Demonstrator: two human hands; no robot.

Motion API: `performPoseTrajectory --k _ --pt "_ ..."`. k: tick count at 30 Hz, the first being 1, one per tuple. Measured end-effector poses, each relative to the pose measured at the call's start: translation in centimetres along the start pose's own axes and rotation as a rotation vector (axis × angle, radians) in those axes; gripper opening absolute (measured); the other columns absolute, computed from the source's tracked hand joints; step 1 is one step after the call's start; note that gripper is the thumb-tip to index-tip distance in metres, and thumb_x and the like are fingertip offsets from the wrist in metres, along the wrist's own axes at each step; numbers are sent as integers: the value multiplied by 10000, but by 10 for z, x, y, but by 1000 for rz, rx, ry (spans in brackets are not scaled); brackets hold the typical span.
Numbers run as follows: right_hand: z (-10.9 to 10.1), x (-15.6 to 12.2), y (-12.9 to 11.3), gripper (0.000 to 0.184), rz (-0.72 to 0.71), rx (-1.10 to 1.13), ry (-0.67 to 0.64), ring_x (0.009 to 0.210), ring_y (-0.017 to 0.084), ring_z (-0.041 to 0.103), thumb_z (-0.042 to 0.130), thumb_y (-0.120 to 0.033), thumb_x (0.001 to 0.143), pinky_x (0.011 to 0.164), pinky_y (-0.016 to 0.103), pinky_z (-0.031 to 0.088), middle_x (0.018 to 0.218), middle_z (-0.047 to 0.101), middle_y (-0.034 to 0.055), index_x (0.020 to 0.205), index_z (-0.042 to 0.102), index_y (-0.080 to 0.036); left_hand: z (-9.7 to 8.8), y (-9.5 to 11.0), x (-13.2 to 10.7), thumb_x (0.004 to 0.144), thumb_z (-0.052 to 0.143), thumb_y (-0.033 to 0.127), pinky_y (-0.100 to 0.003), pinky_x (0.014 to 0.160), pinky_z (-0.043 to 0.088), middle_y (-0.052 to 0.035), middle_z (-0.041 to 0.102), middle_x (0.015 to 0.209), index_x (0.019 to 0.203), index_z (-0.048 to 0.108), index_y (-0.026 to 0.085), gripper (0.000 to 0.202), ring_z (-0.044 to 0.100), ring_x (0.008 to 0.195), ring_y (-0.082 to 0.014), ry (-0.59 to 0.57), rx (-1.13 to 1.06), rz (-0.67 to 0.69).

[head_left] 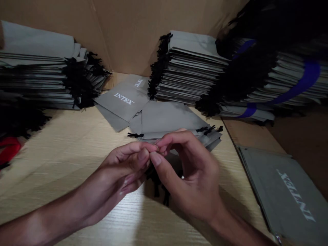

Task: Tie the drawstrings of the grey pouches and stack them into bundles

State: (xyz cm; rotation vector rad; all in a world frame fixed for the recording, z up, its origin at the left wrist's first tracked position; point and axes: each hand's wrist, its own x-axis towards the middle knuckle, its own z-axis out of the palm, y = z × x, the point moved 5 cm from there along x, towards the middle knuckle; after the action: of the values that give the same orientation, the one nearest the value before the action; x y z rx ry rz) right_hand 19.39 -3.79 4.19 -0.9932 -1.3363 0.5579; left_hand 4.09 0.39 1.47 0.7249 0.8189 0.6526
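Preferably use light, steady pressure: left hand and right hand pinch narrowly near the bags, anything held indiscernible.

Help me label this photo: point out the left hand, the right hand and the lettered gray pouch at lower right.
Left hand (122, 168): head view, near the thumb's base.
Right hand (196, 189): head view, near the thumb's base.
Lettered gray pouch (284, 196): head view, middle of its upper face.

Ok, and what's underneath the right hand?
Black cords poke out beneath the right hand, over the wooden table. Grey bags show just beyond it. Whatever lies directly under the palm is covered.
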Motion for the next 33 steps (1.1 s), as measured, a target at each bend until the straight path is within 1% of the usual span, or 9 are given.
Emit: performPoseTrajectory --k 3,7,10,14,18,22,26,28,33 --pt "-1 1 -2 222 0 -1 -4 859 164 708 739 -73 967 751 313 621 960 739 3 1110 746 -243 0 0 0 695 1099 492 -105 426 319 69 453 575 819 915 271 313 242 537 -64 13 12 0" --pt "-3 3 -4 210 -14 -38 22 829 172 720 745 -76 948 722 322 626 943 767 5 1068 770 -247 -1 1 0 729 1082 489 -119 425 317 65 486 584 844 925 284 283 240 527 -57 -1 14 27" --pt "-4 5 -6 187 -22 -73 43 772 165 715 763 -78 940 685 316 619 885 785 -4 1013 794 -247 -4 2 1 759 1068 479 -139 417 287 68 484 565 857 928 298 249 243 496 -48 12 38 83" --pt "-4 6 -7 179 -27 -60 43 729 148 717 775 -77 954 631 287 589 853 807 -9 1002 834 -239 -5 7 0 793 1049 475 -161 430 261 81 436 521 882 937 317 213 256 460 -39 39 84 176" --pt "-4 7 -5 158 -10 -58 30 706 141 711 803 -99 972 626 284 570 842 829 -10 1006 861 -242 -2 12 1 747 1077 456 -153 435 284 53 565 581 856 947 333 209 329 482 -38 57 97 220" --pt "-4 7 -4 142 1 -68 20 694 145 703 802 -114 982 619 287 558 837 833 1 1003 871 -237 -1 14 1 733 1084 457 -161 437 298 49 601 576 860 952 338 218 341 483 -41 79 107 235" --pt "-5 4 -1 117 55 -56 34 700 143 705 803 -124 973 591 272 538 826 815 7 990 872 -218 -4 14 0 671 1108 491 -160 442 314 50 618 564 826 948 344 267 357 478 -40 121 125 246" --pt "-4 3 1 102 100 -47 40 707 145 709 809 -141 969 585 269 533 834 809 6 983 868 -223 -4 14 1 663 1114 476 -145 439 330 47 621 568 814 948 341 262 361 470 -34 115 129 260" --pt "-3 0 2 70 191 -32 41 702 122 675 814 -165 967 592 255 515 835 784 -16 965 842 -229 -5 11 3 726 1088 464 -123 458 396 22 690 659 844 953 348 214 414 481 -27 76 119 284"
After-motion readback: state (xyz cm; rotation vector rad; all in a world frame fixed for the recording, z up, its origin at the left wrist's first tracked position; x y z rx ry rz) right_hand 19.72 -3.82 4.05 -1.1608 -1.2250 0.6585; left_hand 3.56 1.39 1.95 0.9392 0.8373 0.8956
